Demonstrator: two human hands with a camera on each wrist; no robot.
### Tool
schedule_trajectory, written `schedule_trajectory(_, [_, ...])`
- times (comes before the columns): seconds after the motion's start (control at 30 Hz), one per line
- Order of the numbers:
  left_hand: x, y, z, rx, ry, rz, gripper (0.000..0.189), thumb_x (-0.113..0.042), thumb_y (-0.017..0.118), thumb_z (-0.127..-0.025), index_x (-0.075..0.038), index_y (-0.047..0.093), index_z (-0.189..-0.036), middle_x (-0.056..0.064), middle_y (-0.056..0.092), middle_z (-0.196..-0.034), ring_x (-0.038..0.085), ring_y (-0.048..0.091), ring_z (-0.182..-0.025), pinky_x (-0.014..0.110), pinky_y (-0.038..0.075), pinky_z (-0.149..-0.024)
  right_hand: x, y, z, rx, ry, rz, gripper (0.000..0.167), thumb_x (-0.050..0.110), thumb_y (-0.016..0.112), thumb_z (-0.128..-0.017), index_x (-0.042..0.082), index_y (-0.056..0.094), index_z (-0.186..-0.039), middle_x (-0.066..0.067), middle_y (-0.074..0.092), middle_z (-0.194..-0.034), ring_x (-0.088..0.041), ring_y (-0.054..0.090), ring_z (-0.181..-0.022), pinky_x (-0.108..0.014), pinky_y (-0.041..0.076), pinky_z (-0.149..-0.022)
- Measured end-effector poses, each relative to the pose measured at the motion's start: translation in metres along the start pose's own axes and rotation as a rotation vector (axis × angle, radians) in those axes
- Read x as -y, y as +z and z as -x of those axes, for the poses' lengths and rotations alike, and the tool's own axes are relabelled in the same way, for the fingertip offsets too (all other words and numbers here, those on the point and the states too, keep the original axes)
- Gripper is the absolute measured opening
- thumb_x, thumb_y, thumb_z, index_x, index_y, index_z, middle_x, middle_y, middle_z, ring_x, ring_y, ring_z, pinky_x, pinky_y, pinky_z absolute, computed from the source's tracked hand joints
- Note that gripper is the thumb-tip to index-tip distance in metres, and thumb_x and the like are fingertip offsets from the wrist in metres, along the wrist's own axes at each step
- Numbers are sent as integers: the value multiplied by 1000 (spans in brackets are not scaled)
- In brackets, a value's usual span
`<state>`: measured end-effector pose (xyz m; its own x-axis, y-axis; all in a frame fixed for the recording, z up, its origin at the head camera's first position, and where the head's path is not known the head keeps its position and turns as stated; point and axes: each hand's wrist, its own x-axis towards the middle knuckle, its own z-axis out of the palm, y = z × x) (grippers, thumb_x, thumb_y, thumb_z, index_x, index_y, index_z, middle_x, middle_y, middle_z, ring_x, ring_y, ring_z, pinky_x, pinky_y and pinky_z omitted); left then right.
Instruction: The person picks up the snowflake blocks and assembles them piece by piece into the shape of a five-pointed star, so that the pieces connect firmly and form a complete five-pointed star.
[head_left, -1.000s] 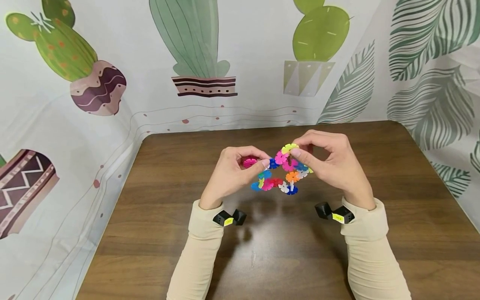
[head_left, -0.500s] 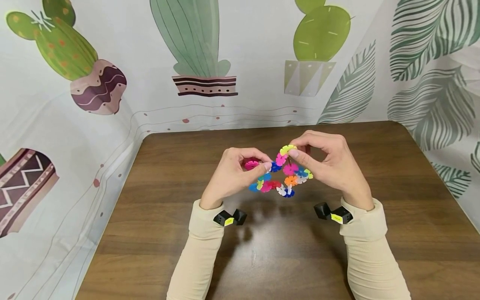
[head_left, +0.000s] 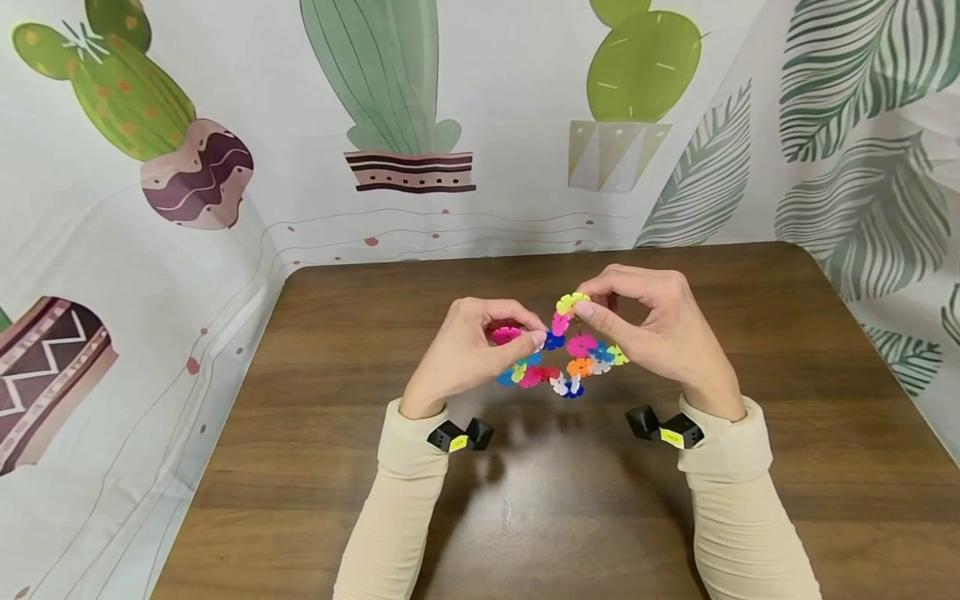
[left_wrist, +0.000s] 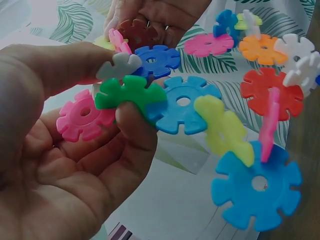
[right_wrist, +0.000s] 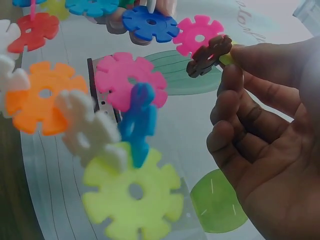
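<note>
A chain of interlocking snowflake discs in many colours hangs in a loop between the hands, above the table. My left hand pinches it at a green disc and a white one between thumb and fingertips. My right hand pinches a yellow disc; a brown disc and a pink disc join on beside it. Apart from the brown disc is another pink disc, at the chain's other end, linked to a blue one. A large yellow disc hangs lowest in the right wrist view.
A brown wooden table lies beneath the hands. Behind and left of it hangs a white cloth printed with cacti and leaves. Each wrist wears a small black camera over a cream sleeve.
Both hands have come slightly lower, and the right has shifted a little left with the yellow disc. The pink end disc now shows farther below the pieces at the right fingertips.
</note>
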<state>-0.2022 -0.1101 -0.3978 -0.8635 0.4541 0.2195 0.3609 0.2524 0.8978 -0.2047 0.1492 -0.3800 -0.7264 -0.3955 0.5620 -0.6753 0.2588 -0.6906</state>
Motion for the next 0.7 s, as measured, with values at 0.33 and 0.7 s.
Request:
schedule_trajectory(0.33, [0, -1, 2, -8, 7, 5, 5, -18, 80, -94, -19, 83, -98, -3, 74, -81, 19, 56, -60, 25, 44, -50, 1, -1, 0, 9, -6, 3, 27, -7, 83, -87, 17, 81, -101, 11, 67, -83, -7, 58, -80, -22, 48, -72])
schedule_trajectory(0.7, [1, 2, 0, -30, 14, -14, 4, -16, 80, -94, -17, 83, -97, -2, 74, -80, 14, 57, -59, 25, 47, -51, -4, 1, -1, 29, -41, 61, 25, -4, 84, -87, 18, 80, -99, 11, 64, -80, -3, 56, -78, -21, 45, -70])
